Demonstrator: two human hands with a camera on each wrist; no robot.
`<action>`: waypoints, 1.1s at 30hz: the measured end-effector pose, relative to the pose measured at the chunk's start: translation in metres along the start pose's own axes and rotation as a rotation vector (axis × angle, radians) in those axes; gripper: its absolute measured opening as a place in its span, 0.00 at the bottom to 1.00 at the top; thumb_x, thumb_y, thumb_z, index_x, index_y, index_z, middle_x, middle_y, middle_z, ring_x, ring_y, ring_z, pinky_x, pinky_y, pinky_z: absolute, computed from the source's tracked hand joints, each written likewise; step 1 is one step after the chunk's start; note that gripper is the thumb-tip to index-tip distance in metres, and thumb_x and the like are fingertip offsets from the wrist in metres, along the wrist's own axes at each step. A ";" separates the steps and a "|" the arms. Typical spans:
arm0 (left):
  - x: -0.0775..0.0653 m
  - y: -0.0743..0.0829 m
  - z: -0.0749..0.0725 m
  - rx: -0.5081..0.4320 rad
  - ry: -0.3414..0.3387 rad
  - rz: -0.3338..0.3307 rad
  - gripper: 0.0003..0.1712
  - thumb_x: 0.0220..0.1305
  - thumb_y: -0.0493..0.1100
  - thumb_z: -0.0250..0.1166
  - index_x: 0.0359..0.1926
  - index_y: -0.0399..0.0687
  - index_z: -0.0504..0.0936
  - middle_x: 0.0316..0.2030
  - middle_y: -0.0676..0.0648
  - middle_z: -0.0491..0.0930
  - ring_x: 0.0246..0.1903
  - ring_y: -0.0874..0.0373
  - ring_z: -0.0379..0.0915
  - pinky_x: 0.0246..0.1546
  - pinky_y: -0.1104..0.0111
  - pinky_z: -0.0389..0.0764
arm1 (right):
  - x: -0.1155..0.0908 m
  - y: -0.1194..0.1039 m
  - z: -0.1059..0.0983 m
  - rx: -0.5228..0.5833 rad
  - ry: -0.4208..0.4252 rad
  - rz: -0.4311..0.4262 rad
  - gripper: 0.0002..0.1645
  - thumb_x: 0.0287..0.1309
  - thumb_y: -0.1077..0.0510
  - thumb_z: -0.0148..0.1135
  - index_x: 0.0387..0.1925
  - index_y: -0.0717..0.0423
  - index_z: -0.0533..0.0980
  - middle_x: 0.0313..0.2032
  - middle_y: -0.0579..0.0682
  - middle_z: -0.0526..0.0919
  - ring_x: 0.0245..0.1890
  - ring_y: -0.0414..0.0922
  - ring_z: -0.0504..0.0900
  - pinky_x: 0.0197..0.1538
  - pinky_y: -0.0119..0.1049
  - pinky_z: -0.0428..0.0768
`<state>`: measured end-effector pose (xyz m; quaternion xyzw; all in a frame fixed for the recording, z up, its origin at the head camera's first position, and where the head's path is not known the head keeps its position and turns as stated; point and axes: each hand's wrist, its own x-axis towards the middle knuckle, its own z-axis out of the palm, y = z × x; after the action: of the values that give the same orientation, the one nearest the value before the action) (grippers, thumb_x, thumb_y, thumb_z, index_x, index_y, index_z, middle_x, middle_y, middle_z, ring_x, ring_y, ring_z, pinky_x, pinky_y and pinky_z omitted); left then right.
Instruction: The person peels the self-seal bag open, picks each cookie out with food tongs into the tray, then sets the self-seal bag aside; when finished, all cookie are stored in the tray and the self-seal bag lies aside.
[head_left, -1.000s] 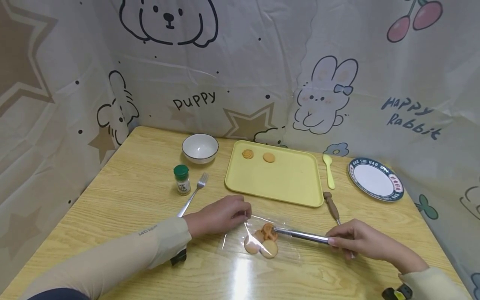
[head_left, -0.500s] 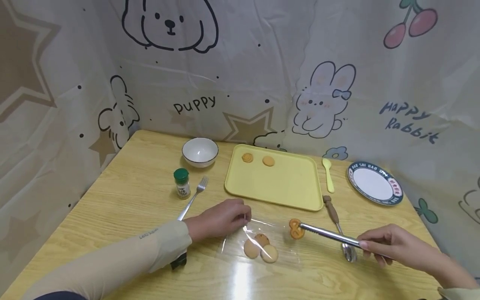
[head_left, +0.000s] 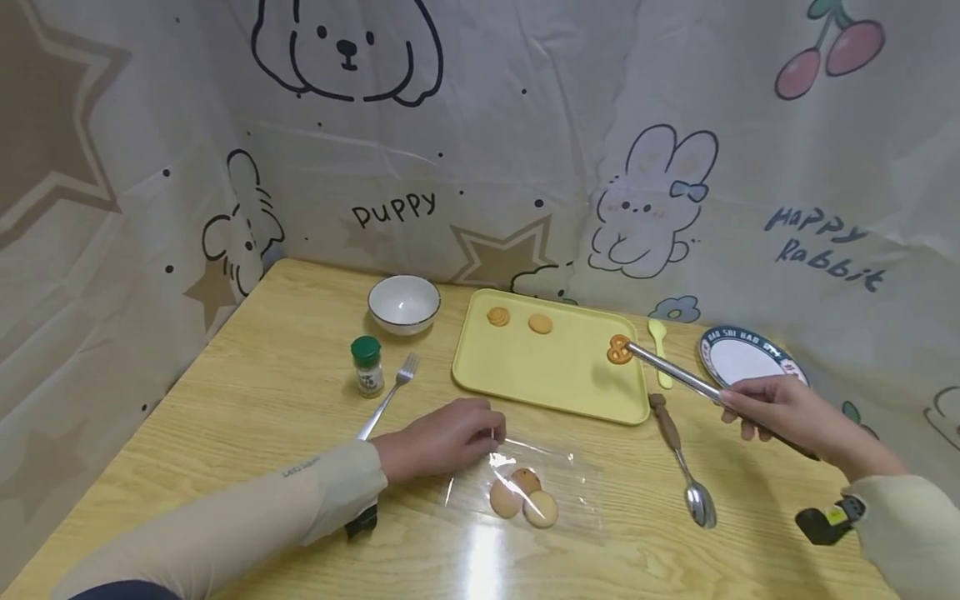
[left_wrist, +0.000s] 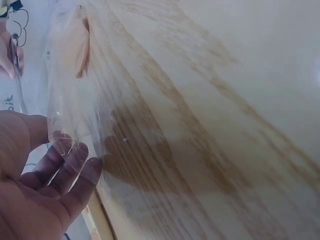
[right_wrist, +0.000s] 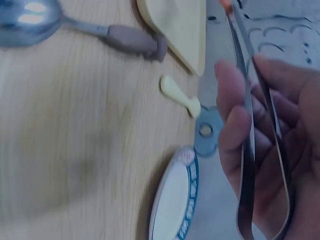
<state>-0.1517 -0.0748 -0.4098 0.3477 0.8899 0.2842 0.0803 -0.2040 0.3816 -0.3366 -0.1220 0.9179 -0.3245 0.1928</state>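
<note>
My right hand (head_left: 783, 412) squeezes metal tongs (head_left: 675, 372), whose tips grip a pretzel-shaped cookie (head_left: 619, 349) above the right side of the yellow tray (head_left: 540, 375). In the right wrist view, thumb and fingers press the two arms of the tongs (right_wrist: 247, 165) together. A swirled cookie (head_left: 498, 317) and a plain round cookie (head_left: 540, 323) lie on the tray near its far edge. At the front, my left hand (head_left: 453, 437) pinches the edge of a clear plastic bag (head_left: 573, 492). Inside the bag are several round cookies (head_left: 540, 509). The left wrist view shows the film (left_wrist: 70, 125) between thumb and fingers.
Left of the tray stand a white bowl (head_left: 404, 305) and a green-capped spice jar (head_left: 367, 367), with a fork (head_left: 390, 393) beside them. To the right lie a brown-handled spoon (head_left: 682, 462), a yellow spoon (head_left: 658, 354) and a blue-rimmed plate (head_left: 746, 358), partly hidden by my right hand.
My right hand has lifted the pretzel-shaped cookie off the bag area with the tongs, first rightward, then away from me to above the tray. My left hand stays at the bag's edge.
</note>
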 end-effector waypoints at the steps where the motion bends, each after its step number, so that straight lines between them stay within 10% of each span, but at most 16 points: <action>1: 0.000 0.000 0.000 -0.003 -0.003 0.000 0.04 0.67 0.41 0.60 0.37 0.51 0.81 0.32 0.55 0.74 0.32 0.65 0.67 0.34 0.76 0.71 | 0.007 -0.002 0.001 -0.004 0.000 0.016 0.26 0.70 0.45 0.51 0.47 0.64 0.77 0.33 0.50 0.84 0.25 0.42 0.80 0.28 0.35 0.79; 14: 0.006 0.002 -0.002 0.032 -0.019 0.000 0.04 0.67 0.42 0.60 0.36 0.51 0.81 0.31 0.56 0.74 0.32 0.65 0.67 0.34 0.76 0.70 | 0.071 -0.019 0.010 -0.018 -0.030 0.085 0.29 0.70 0.46 0.52 0.50 0.70 0.76 0.37 0.57 0.84 0.28 0.40 0.80 0.31 0.35 0.80; 33: 0.004 0.001 -0.001 0.033 -0.025 -0.008 0.05 0.67 0.44 0.60 0.35 0.53 0.81 0.30 0.57 0.73 0.31 0.66 0.67 0.33 0.76 0.70 | 0.080 -0.019 0.018 -0.011 -0.051 0.122 0.30 0.69 0.44 0.51 0.51 0.69 0.76 0.39 0.59 0.85 0.31 0.44 0.82 0.34 0.36 0.80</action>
<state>-0.1546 -0.0721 -0.4078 0.3488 0.8949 0.2645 0.0870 -0.2658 0.3296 -0.3598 -0.0751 0.9202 -0.3041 0.2350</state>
